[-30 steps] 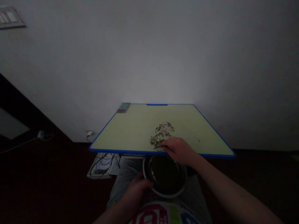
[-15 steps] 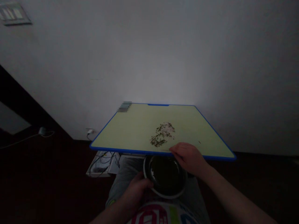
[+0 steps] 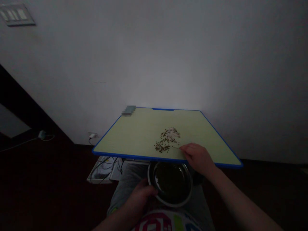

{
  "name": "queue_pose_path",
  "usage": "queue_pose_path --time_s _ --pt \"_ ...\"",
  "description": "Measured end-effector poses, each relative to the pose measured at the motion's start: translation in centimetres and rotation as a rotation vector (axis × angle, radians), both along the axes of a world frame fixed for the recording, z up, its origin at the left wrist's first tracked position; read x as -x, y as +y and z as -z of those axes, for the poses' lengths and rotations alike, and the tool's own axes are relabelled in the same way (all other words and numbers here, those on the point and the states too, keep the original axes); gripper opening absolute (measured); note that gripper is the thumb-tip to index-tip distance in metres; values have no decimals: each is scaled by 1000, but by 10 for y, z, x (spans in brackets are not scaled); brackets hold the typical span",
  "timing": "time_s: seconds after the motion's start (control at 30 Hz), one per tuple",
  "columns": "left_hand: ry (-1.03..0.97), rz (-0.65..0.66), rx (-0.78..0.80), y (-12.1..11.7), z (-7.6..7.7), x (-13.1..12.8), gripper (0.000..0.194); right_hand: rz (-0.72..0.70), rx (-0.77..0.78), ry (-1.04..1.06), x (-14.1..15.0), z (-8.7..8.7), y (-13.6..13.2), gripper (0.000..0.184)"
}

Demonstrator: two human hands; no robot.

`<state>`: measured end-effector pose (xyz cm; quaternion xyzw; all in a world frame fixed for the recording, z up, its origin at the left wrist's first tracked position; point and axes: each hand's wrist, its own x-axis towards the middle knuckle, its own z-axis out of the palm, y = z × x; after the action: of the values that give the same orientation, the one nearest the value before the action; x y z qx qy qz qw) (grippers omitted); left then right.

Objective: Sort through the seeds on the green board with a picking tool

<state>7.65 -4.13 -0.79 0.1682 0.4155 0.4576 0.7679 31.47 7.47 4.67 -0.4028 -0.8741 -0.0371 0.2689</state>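
Your right hand (image 3: 197,156) is pinched closed on a thin stick (image 3: 176,147) beside the grains (image 3: 162,147) scattered on the bench (image 3: 134,134); your left hand (image 3: 144,192) curls around the side of the bowl (image 3: 174,205) below the near edge. A hasty flick, or the bowl slipping in that one-sided hold, could send grains past its rim.

Grains (image 3: 162,147) lie on the table (image 3: 130,134) before us, a bowl (image 3: 174,204) below its near edge, a wall (image 3: 166,57) behind it.
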Motion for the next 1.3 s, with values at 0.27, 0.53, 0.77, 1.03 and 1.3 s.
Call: queue_pose_path --time_s 0.27,0.53,0.77,1.03,1.3 --pt "33 2 -3 1 0 0 44 39 142 -3 21 -10 21 27" --pt "48 -11 6 0 -8 -2 44 -83 174 16 26 -11 13 24" --pt "25 5 -6 1 -4 -1 41 -21 135 79 2 -11 1 23" --pt "35 14 -19 1 -2 0 44 -56 87 112 -2 -14 -20 21" --pt "21 21 -41 0 2 2 47 -161 54 74 16 -8 -27 20"
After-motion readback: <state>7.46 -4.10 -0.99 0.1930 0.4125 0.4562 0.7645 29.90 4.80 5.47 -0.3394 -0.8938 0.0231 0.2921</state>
